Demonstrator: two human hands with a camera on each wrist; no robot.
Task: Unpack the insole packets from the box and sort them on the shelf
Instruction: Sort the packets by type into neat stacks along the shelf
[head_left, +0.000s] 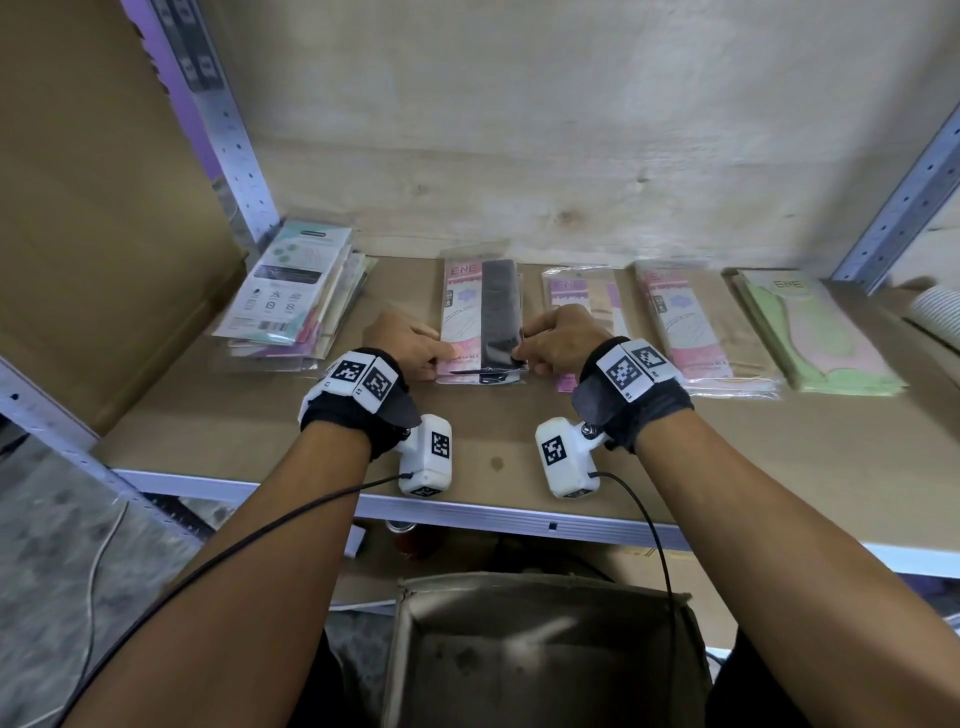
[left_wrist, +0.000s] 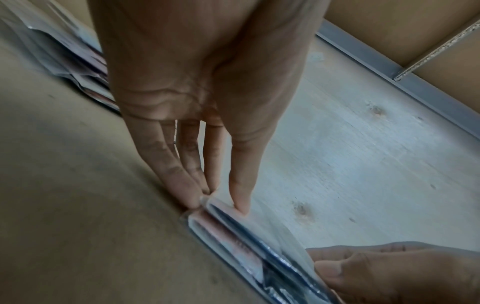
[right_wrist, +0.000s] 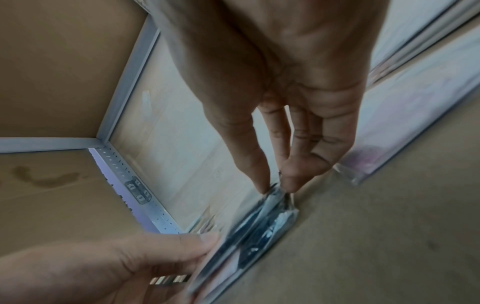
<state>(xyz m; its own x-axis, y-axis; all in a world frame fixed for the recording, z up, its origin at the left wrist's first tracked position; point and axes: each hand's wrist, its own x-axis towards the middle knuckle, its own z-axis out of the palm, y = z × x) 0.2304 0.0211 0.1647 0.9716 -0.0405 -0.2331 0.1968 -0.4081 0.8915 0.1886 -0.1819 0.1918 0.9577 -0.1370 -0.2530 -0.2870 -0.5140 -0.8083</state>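
A pink-and-black insole packet (head_left: 480, 322) lies on a small stack at the middle of the shelf (head_left: 493, 441). My left hand (head_left: 441, 356) pinches its near left corner, thumb on top and fingers under the edge, as the left wrist view shows on the packet (left_wrist: 233, 232). My right hand (head_left: 522, 353) pinches the near right corner between thumb and fingers. The right wrist view shows that pinch on the packet (right_wrist: 259, 230) edge. The open cardboard box (head_left: 545, 649) sits below the shelf in front of me; its visible inside looks bare.
A mixed pile of packets (head_left: 296, 301) lies at the left. To the right lie a beige stack (head_left: 582, 301), a pink-and-tan stack (head_left: 696, 332) and a green stack (head_left: 815, 338). A big carton (head_left: 104, 234) flanks the left; metal uprights (head_left: 904, 197) frame the bay.
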